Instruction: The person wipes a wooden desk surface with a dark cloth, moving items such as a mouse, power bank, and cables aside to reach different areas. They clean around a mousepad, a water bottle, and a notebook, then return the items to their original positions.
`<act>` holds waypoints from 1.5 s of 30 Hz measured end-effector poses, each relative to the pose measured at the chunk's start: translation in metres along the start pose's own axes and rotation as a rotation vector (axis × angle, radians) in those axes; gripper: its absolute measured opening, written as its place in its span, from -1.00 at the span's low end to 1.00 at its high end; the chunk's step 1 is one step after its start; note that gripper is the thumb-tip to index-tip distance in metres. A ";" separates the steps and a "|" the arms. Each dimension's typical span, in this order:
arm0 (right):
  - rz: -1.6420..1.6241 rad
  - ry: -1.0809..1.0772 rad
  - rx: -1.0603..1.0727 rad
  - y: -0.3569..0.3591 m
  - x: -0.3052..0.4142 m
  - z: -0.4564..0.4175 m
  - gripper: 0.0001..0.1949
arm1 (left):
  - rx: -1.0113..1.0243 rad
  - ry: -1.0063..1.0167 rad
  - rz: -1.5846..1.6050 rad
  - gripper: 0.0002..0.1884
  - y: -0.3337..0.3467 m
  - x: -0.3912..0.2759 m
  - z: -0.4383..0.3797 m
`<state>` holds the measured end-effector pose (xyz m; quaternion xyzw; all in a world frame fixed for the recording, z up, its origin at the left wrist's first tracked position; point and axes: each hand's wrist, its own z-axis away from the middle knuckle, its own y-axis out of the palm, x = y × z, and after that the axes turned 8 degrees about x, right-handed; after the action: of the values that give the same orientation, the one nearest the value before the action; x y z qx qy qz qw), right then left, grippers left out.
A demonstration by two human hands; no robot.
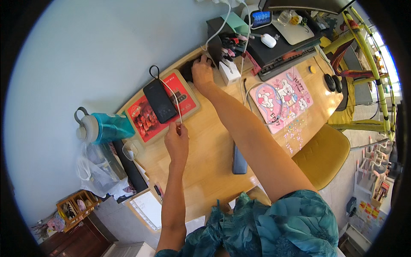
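My left hand (177, 141) pinches a thin white cable (177, 102) between thumb and fingertips. The cable runs up beside a black power bank or phone (159, 100) with a wrist loop, which lies on a red tin or box (189, 99) printed with food. At the wall edge of the wooden desk (205, 144), my right hand (203, 72) reaches onto a dark, soft-looking item (188, 70). Its fingertips are partly hidden, so whether they grip that item is unclear. A dark blue case (240, 160) lies partly under my right forearm.
A teal water bottle (112, 127) stands left of the red box, near a small clear cup (130, 150). Right of my hand are a white box (229, 72), a pen holder (231, 45) and a black monitor stand (279, 48). A pink cartoon mat (282, 96) and a yellow chair (324, 157) lie farther right.
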<state>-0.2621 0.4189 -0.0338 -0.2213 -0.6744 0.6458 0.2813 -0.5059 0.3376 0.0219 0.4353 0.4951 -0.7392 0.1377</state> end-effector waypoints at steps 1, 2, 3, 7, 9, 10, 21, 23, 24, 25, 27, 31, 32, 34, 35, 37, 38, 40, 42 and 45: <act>-0.032 -0.016 0.002 0.002 -0.003 0.006 -0.63 | 0.011 -0.003 0.017 -0.90 -0.001 -0.004 -0.001; -0.062 -0.028 0.002 0.005 -0.007 0.013 -0.62 | 0.012 0.004 -0.001 -0.90 0.001 -0.002 0.000; -0.094 -0.046 -0.001 0.003 -0.010 0.018 -0.60 | 0.006 0.011 -0.017 -0.90 0.001 0.000 0.001; -0.014 -0.006 0.123 -0.027 -0.013 0.088 -0.61 | -0.037 0.039 -0.045 -0.91 0.000 0.007 -0.001; -0.024 0.039 0.047 -0.017 -0.029 0.116 -0.64 | -0.006 0.057 -0.036 -0.91 0.001 0.000 -0.003; -0.035 0.058 0.013 -0.015 -0.033 0.129 -0.66 | 0.012 0.060 -0.054 -0.91 -0.002 -0.006 -0.001; 0.300 -0.082 0.172 -0.040 0.002 0.255 -0.83 | 0.002 0.053 -0.049 -0.68 0.010 0.015 0.007; 0.050 -0.134 0.177 -0.025 0.005 0.270 -0.69 | 0.046 -0.012 -0.033 -0.63 0.012 0.016 0.007; 0.013 -0.170 0.177 -0.025 0.006 0.277 -0.72 | 0.024 -0.024 -0.039 -0.63 0.011 0.018 0.010; -0.024 -0.207 0.177 -0.025 0.007 0.282 -0.76 | 0.001 -0.036 -0.045 -0.63 0.010 0.020 0.012; -0.217 -0.226 0.189 -0.024 -0.003 0.273 -0.77 | -0.032 -0.028 -0.086 -0.67 0.005 0.023 0.022; -0.330 -0.100 0.074 -0.027 -0.033 0.223 -0.83 | -0.016 0.041 -0.142 -0.83 0.001 0.020 0.051; -0.370 -0.059 0.050 -0.026 -0.037 0.213 -0.83 | -0.006 0.050 -0.143 -0.86 0.003 0.020 0.059; -0.437 0.019 0.082 -0.030 -0.040 0.205 -0.79 | -0.026 0.021 -0.099 -0.90 0.005 0.015 0.070; -0.370 -0.006 0.076 -0.028 -0.036 0.207 -0.73 | -0.035 0.008 -0.077 -0.92 0.005 0.013 0.075; -0.232 -0.057 0.063 -0.030 -0.027 0.217 -0.60 | 0.015 -0.034 -0.097 -0.92 0.003 0.008 0.084; -0.203 -0.180 0.125 -0.033 -0.027 0.228 -0.53 | 0.041 -0.054 -0.107 -0.92 0.002 0.008 0.087; -0.211 -0.446 0.144 -0.034 -0.024 0.255 -0.51 | 0.010 -0.015 -0.108 -0.92 0.001 0.018 0.095; -0.261 -0.641 0.048 -0.035 -0.028 0.262 -0.65 | -0.012 0.005 -0.106 -0.92 -0.002 0.028 0.099; -0.105 -0.354 0.283 -0.039 -0.035 0.236 -0.50 | -0.033 -0.005 -0.099 -0.92 -0.012 0.037 0.104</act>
<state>-0.3907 0.2166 -0.0004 -0.0276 -0.6264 0.7472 0.2203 -0.5880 0.2628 0.0138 0.4061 0.5277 -0.7381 0.1092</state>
